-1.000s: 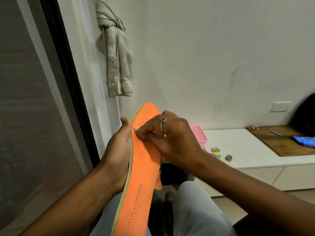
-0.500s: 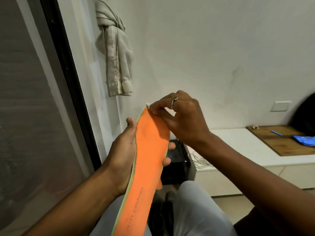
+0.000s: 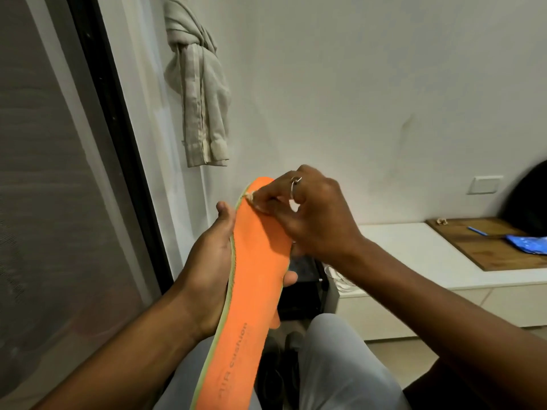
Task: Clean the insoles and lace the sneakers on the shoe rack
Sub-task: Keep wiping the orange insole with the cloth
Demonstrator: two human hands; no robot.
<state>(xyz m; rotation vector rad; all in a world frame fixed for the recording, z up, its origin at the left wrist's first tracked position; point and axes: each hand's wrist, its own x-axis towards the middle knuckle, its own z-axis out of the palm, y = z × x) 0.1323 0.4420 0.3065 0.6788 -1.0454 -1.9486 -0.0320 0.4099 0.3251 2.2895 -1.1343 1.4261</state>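
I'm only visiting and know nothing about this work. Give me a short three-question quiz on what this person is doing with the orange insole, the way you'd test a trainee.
1. True or false: the left hand grips the orange insole.
2. Multiple choice: where on the insole does the right hand pinch its small pale wad? A) at the near end; B) at the middle; C) by the far tip.
3. Short answer: which hand wears the ring?

Key: 1 true; 2 C; 3 the right hand.

Head view, close above hands
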